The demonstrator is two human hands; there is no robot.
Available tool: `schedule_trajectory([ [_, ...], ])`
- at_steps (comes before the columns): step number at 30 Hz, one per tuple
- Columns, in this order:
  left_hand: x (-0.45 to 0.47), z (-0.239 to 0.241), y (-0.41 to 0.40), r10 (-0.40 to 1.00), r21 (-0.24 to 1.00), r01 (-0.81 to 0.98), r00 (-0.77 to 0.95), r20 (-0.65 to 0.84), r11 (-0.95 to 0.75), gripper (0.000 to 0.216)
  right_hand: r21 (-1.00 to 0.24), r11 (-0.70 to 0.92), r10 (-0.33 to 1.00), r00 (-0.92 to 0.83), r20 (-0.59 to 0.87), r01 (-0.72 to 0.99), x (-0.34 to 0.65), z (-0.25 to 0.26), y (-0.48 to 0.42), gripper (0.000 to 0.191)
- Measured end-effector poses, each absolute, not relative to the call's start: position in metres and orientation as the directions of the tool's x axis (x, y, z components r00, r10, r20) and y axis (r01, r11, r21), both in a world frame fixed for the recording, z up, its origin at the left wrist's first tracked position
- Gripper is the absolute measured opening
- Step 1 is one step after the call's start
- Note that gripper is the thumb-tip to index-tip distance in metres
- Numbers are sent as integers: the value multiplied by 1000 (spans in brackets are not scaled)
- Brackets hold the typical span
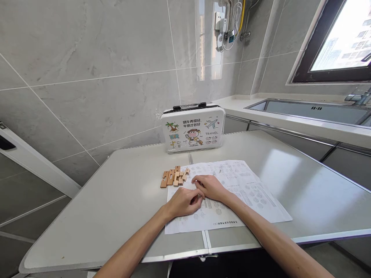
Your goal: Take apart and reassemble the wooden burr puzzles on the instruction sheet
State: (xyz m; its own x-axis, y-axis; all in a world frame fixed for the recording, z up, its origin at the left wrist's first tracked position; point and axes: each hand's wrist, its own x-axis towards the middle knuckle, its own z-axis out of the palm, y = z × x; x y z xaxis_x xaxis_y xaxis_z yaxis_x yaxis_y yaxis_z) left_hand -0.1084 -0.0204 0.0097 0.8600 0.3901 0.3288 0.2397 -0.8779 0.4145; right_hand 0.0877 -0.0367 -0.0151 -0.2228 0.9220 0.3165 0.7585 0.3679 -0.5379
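My left hand [185, 201] rests on a printed paper sheet [232, 193], its fingers loosely bent and a gap between thumb and forefinger. Just to its right, my right hand [211, 187] lies on the same sheet with fingers slightly apart and pointing left. The fingertips of both hands meet or nearly meet; some are hidden. Nothing shows in either hand. Beyond my left hand, several notched wooden puzzle pieces [171, 177] lie in a close group, partly over the sheet's upper left corner. Line drawings cover the sheet.
A white cartoon-printed case [194, 129] with a black handle stands upright at the back of the folding table [130, 193]. Behind it rises a grey tiled wall [116, 46]. To the right are a counter with a sink [307, 110] and a window [342, 42].
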Motion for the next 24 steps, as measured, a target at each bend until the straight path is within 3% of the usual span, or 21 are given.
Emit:
schedule_trajectory([
  [24, -108, 10, -20, 387, 408, 238, 859, 335, -882, 13, -541, 370, 921, -223, 318, 755, 88, -16, -37, 27],
])
